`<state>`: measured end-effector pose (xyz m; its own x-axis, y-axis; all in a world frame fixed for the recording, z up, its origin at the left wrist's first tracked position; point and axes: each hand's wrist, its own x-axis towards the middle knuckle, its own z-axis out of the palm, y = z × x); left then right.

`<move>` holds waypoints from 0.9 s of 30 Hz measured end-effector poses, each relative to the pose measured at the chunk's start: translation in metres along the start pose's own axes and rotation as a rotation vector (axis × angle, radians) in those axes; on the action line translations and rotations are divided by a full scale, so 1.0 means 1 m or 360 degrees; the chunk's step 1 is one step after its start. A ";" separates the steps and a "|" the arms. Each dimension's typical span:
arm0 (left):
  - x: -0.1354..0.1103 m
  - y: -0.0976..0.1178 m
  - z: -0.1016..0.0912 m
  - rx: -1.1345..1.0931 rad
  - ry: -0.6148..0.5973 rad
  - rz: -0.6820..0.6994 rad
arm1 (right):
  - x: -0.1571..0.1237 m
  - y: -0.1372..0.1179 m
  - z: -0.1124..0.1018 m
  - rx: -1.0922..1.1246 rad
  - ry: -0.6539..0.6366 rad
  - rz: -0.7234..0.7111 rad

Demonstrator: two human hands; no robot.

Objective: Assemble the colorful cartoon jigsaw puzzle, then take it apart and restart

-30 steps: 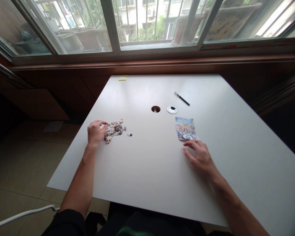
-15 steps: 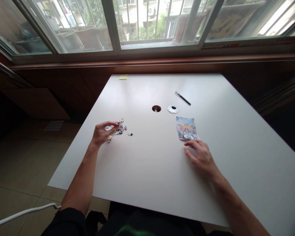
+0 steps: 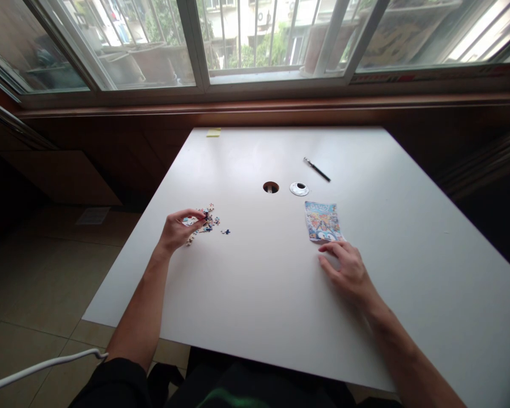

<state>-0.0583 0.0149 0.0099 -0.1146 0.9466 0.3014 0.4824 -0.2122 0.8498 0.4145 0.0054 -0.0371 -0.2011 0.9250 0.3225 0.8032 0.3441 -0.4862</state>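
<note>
My left hand [image 3: 177,230] hovers over a small heap of jigsaw pieces [image 3: 206,222] on the white table [image 3: 259,283], thumb and fingers pinched together at the heap; what they grip is too small to name. One loose piece [image 3: 225,231] lies just right of the heap. My right hand [image 3: 348,271] rests flat on the table with fingers spread, its fingertips touching the near edge of a colourful picture card [image 3: 322,221].
A black pen [image 3: 317,170] lies at the back right. A round cable hole [image 3: 271,187] and its white cap [image 3: 299,188] are mid-table. A yellow sticky note [image 3: 213,132] is at the far edge. A white chair rail [image 3: 38,369] shows at lower left.
My left hand lifted from flat on the heap's left side and turned, bringing its fingers into a pinch over the pieces. My right hand stayed put.
</note>
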 end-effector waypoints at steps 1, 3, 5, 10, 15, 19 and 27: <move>0.000 0.000 -0.001 0.0007 -0.0002 0.0005 | 0.000 0.000 0.000 -0.0001 -0.0001 0.0000; 0.000 0.002 -0.002 0.0040 -0.0022 0.0017 | 0.000 0.000 0.000 -0.0007 -0.0004 0.0002; 0.000 0.007 -0.001 0.0078 -0.0098 0.0057 | -0.001 -0.001 -0.001 -0.0012 0.0002 0.0001; -0.011 0.030 0.038 0.0114 -0.0518 0.0430 | -0.001 -0.010 -0.002 0.0005 0.0013 -0.0033; -0.032 0.046 0.099 0.0174 -0.0944 0.0907 | -0.003 -0.032 -0.001 0.0267 -0.0124 -0.0437; -0.039 0.046 0.116 0.0171 -0.1049 0.0959 | -0.009 -0.056 0.000 0.0330 -0.0407 -0.0744; -0.037 0.042 0.116 0.0203 -0.1075 0.1020 | -0.015 -0.084 0.010 -0.0080 -0.0547 -0.0896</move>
<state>0.0670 -0.0009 -0.0158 0.7148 0.6074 0.3466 0.3750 -0.7512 0.5432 0.3449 -0.0355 -0.0089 -0.7586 0.6078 0.2348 0.5469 0.7898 -0.2778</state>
